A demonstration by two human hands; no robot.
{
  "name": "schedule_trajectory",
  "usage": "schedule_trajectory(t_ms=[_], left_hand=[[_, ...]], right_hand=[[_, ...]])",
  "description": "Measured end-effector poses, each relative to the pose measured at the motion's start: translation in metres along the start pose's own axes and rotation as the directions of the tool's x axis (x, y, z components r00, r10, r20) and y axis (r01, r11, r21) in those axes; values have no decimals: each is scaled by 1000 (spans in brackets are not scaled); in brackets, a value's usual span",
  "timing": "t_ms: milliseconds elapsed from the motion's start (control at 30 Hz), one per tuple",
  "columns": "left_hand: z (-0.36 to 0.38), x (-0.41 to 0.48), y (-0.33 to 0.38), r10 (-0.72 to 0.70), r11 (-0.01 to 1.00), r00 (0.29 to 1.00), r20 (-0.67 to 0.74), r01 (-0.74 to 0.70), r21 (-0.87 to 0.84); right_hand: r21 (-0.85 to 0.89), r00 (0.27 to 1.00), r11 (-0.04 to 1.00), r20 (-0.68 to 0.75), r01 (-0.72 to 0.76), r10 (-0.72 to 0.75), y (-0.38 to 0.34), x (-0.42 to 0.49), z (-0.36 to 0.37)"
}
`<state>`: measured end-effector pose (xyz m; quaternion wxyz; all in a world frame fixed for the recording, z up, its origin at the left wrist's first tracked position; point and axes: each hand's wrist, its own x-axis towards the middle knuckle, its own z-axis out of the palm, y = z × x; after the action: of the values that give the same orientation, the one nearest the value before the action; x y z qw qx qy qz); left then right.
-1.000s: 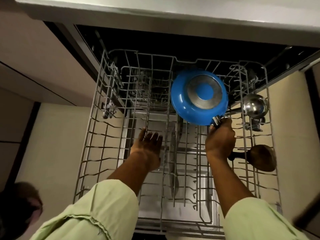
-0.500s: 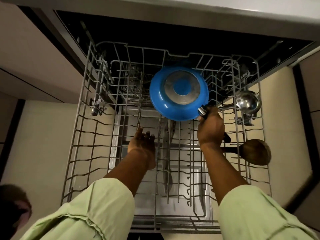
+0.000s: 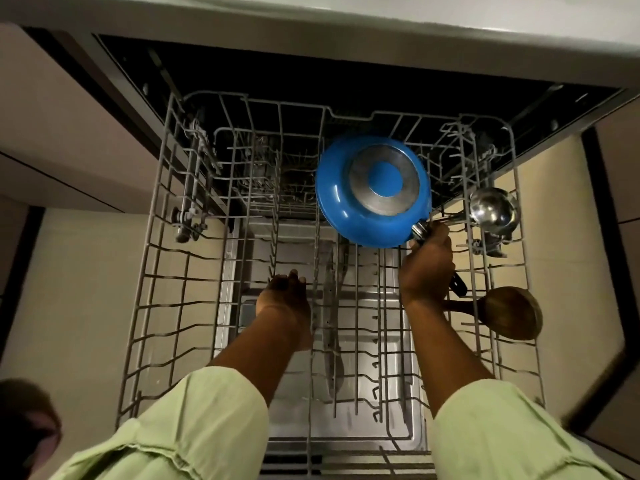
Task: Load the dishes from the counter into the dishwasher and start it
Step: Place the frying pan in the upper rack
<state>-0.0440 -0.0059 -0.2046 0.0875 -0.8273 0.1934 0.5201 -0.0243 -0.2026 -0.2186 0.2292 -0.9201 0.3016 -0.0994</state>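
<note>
A blue pan (image 3: 341,209) with a steel disc on its base is held bottom-up over the back middle of the pulled-out wire rack (image 3: 156,306). My right hand (image 3: 427,268) grips its dark handle, whose end sticks out below my fist. My left hand (image 3: 285,297) rests on the rack's wires near the middle, its fingers bent down among the tines and holding nothing. A steel ladle (image 3: 493,209) and a wooden spoon (image 3: 510,313) lie along the rack's right side.
The dishwasher's dark opening (image 3: 311,81) lies under the counter edge (image 3: 346,26). The open door's steel panel (image 3: 294,244) shows beneath the rack. Beige floor lies on both sides. A dark shape (image 3: 24,431) sits at the bottom left.
The pan and my right hand stay at the rack's back right of middle, barely moved. My left hand's fingers have curled lower onto the wires. The camera view has shifted slightly.
</note>
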Motion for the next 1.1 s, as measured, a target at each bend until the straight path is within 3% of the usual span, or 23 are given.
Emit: schedule_trajectory(t_ms=[100,300,533,700,967,1100], left_hand=[[4,7,1,-45,990,997,-59,53,132],[5,12,-1,-50,982,998,-37,55,180],[2,8,0,-52,985,997,-56,60,160],[-1,5,1,-46,988,997,-63,55,147],[1,3,1,-49,983,997,-55,57,173],[-2,1,4,-50,975,997,-53,61,214]], right_hand=[[-19,999,1000,-37,8,-9,4,-3,-1],[-63,997,997,-55,-49,45,2,-3,0],[-110,979,978,80,-178,188,11,3,-10],[-146,969,965,83,-220,233,15,6,-8],[-85,958,954,-23,-288,287,14,2,-2],[41,960,960,-17,-279,279,17,-3,0]])
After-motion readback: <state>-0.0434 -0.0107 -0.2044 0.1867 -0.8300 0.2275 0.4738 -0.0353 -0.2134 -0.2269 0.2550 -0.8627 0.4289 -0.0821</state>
